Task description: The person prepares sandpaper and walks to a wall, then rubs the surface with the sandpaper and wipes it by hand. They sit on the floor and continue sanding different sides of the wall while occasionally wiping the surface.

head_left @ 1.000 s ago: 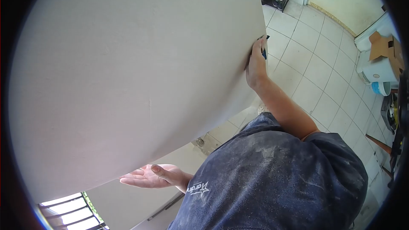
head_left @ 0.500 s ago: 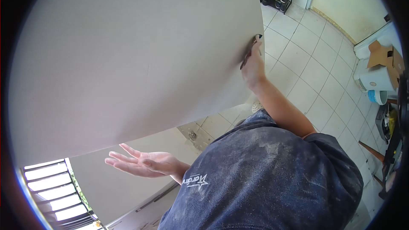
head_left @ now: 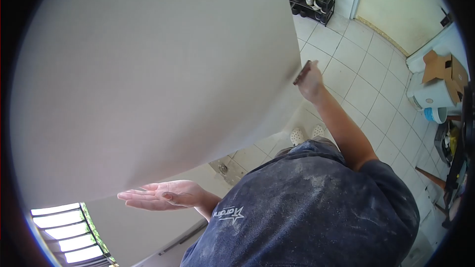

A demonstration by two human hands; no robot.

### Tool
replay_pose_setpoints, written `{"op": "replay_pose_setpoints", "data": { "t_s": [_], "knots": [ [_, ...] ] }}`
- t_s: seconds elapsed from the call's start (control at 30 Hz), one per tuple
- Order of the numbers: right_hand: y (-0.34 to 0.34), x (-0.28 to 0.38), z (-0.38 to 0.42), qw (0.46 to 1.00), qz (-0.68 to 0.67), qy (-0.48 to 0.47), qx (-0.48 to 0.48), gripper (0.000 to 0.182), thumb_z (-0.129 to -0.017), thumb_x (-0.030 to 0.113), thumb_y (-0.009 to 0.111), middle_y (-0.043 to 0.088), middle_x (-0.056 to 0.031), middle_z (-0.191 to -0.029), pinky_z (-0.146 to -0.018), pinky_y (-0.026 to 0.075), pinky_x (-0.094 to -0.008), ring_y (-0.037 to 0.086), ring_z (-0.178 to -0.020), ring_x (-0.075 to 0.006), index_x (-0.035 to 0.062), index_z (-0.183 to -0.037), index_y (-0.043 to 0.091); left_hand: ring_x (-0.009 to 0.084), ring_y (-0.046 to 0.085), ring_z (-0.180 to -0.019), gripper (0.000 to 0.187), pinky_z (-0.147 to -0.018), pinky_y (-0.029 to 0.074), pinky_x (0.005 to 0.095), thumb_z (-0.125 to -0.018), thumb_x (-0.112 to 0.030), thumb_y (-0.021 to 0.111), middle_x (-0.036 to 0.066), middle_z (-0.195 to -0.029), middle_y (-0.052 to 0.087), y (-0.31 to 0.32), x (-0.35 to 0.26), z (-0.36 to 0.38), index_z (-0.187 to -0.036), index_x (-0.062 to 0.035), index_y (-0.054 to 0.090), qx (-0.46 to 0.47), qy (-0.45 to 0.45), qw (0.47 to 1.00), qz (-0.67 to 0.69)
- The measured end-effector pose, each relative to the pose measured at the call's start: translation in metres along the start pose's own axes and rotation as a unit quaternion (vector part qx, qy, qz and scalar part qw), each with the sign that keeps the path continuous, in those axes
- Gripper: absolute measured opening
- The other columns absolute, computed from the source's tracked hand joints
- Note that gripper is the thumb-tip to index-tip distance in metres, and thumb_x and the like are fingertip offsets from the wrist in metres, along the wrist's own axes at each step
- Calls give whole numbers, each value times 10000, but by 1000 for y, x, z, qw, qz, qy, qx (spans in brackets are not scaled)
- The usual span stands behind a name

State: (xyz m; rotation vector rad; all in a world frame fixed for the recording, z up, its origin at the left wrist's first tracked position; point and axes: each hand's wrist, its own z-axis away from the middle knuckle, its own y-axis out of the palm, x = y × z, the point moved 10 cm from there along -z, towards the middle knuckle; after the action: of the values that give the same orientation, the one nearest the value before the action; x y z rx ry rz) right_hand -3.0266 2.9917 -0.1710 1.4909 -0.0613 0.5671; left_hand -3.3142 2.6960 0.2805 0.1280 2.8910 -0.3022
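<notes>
- Generally, control of the flat tool (head_left: 302, 72) depends on a firm but relaxed right hand (head_left: 312, 86); its grip is closed on the tool, though exact finger placement is too blurred to tell.
- Tool position: at the right-hand edge of the large pale surface (head_left: 148, 69), narrow side visible. Whether it touches the surface cannot be confirmed.
- For even contact, align the tool's face with the surface and spread pressure across its width; a tilted corner could gouge.
- Reduce pressure at the edge, where the tool could slip off or chip the border.
- Left hand (head_left: 166, 197): empty, its grip unclosed, fingers extended, palm exposed, near the surface's lower edge. Steady with a flat palm, clear of the tool's path.
- Set both pale shoes (head_left: 297, 137) squarely on the tiled floor (head_left: 371, 86); move from the shoulder, avoiding overreach.
</notes>
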Motion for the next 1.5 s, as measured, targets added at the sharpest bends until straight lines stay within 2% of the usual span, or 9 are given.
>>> {"op": "replay_pose_setpoints", "data": {
  "t_s": [0.17, 0.33, 0.47, 0.73, 0.97, 1.17, 1.27, 1.3, 1.5],
  "knots": [
    [65, -4, -15, 929, -54, 17, -365, 708, -1034, 597, 185, 536, -108, -1375, -1108, 368, -360, 494, -1269, -249, 47, -1399, 440, 382, 307, -1417, 883, -1025, 487, 521, -982, -493, 509, 224, -1567, 129, 43, 2, -12, -1561, -118, -41, 4, -77, 996, 43],
    [202, 19, 48, 943, 85, -110, -301, 685, -1051, 547, 248, 229, -88, -1606, -1206, 181, -345, 234, -1465, -190, 133, -1578, 104, 393, 330, -1399, 870, -998, 531, 504, -986, -442, 536, 185, -1564, 132, 44, -3, -10, -1563, -165, -54, 2, -64, 997, 46],
    [159, 6, 22, 957, 85, -90, -263, 733, -1053, 516, 300, 33, -88, -1648, -1208, 93, -321, 26, -1503, -189, 124, -1583, -19, 383, 311, -1415, 862, -1025, 507, 542, -985, -455, 515, 196, -1559, 137, 52, -12, -11, -1559, -137, -45, -10, -131, 989, 67],
    [13, 8, -48, 964, -9, 16, -264, 852, -1008, 653, 200, 299, -155, -1562, -1175, 250, -348, 305, -1423, -247, -15, -1534, 143, 367, 322, -1420, 877, -1025, 506, 517, -988, -507, 498, 215, -1565, 143, 36, 10, -6, -1555, -96, -30, 3, -75, 997, 11],
    [128, 13, 9, 942, 181, -135, -247, 745, -1039, 584, 210, -59, -18, -1642, -1219, 132, -377, 67, -1495, -180, 191, -1565, -140, 369, 354, -1401, 918, -1018, 519, 479, -976, -539, 505, 233, -1553, 165, 47, -6, -12, -1553, -81, -43, 3, -63, 998, 29],
    [61, 47, -12, 811, 452, -187, -322, 684, -1072, 461, 256, 31, -122, -1651, -1211, 93, -316, 104, -1505, -225, 100, -1580, -25, 409, 283, -1436, 1091, -1025, 496, 519, -921, -639, 519, 319, -1529, 145, 34, 16, -19, -1509, 74, -62, 3, -13, 993, -117],
    [39, 16, -44, 978, 74, -53, -190, 709, -1064, 499, 254, 60, -147, -1648, -1211, 8, -325, 93, -1515, -269, 83, -1579, 3, 430, 265, -1443, 1059, -1019, 493, 527, -924, -632, 515, 337, -1540, 124, 34, 17, -17, -1514, 86, 6, 8, 14, 996, -90],
    [74, 32, -26, 932, 173, -215, -236, 718, -1062, 513, 253, 21, -158, -1650, -1208, -32, -326, 22, -1525, -275, 90, -1579, -9, 430, 276, -1438, 1047, -1017, 494, 523, -927, -628, 512, 338, -1541, 125, 30, 23, -15, -1517, 83, 18, 8, 32, 993, -109],
    [103, 37, -3, 887, 274, -257, -267, 691, -1074, 471, 239, -85, -74, -1656, -1219, 46, -333, -2, -1517, -202, 110, -1573, -75, 415, 305, -1431, 1005, -1035, 472, 533, -938, -600, 514, 333, -1528, 183, 33, 23, -22, -1528, 61, 40, 34, 69, 994, -75]
  ]
}}
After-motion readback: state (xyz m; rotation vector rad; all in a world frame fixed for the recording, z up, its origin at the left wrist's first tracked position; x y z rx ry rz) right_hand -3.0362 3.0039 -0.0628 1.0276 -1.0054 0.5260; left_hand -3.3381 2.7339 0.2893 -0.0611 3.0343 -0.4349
